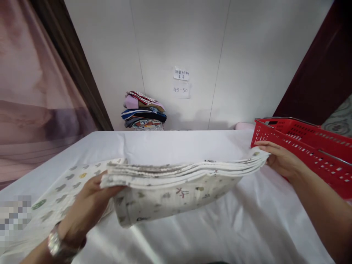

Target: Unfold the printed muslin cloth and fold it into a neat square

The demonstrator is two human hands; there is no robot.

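Note:
A long folded cloth (178, 194), white with small printed figures, is held up above the table between both hands. Its several layers show along the upper edge, and it sags slightly in the middle. My left hand (92, 198), with a watch on the wrist, is closed on the left end. The right end is pinched by my right hand (277, 157), whose fingers are partly hidden behind the fabric. Beneath and beside my left hand, another white printed cloth (59, 194) lies spread on the table.
White sheeting covers the table (181, 145). A red plastic basket (297, 143) stands at the right, close to my right arm. Folded clothes (144, 113) are stacked at the back by the wall, below paper labels (181, 82). A pink curtain (35, 95) hangs at the left.

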